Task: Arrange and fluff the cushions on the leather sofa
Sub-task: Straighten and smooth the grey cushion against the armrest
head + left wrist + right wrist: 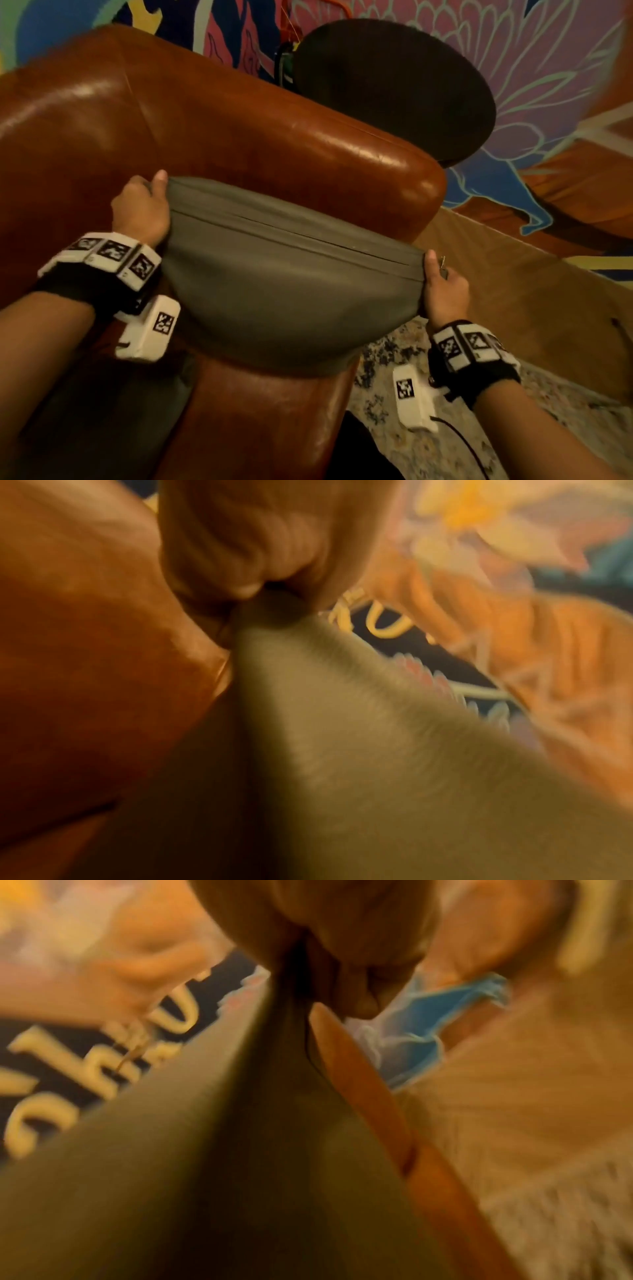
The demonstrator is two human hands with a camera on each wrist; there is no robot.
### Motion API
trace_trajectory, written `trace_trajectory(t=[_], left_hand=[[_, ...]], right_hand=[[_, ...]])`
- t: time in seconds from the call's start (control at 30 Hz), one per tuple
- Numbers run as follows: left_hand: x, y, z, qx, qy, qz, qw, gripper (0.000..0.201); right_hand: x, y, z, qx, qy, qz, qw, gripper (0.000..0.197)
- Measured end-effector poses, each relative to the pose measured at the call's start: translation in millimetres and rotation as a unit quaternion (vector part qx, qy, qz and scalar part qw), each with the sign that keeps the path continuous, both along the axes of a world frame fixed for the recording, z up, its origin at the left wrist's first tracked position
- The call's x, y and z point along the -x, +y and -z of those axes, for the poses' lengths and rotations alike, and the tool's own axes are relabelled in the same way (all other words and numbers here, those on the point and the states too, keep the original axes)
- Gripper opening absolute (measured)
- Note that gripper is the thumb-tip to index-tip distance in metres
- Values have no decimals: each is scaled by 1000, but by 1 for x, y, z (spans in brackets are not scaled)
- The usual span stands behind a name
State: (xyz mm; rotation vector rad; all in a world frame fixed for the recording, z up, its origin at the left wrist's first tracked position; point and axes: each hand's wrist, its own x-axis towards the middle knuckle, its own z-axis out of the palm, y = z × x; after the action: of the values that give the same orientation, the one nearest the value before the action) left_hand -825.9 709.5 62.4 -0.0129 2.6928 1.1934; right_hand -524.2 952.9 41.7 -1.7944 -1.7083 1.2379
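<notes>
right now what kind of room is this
Probably a lounge or living room: a brown leather sofa with a grey cushion held over it, a patterned rug, and a colourful mural on the wall.

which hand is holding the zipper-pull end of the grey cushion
The right hand: the small metal pull sticks out beside its thumb, while the left hand pinches the cushion corner with no pull showing.
</notes>
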Motion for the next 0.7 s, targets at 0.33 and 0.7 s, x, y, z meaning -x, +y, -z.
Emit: trace_trajectory(t=[0.33,0.7], left_hand=[[-6,-33,27,-276,-78,-56,956,46],[-8,-17,55,-163,52,-62,983,44]], right_hand=[[-18,-42,-6,104,127,-21,986,44],[-6,-53,8,45,152,25,987,46]])
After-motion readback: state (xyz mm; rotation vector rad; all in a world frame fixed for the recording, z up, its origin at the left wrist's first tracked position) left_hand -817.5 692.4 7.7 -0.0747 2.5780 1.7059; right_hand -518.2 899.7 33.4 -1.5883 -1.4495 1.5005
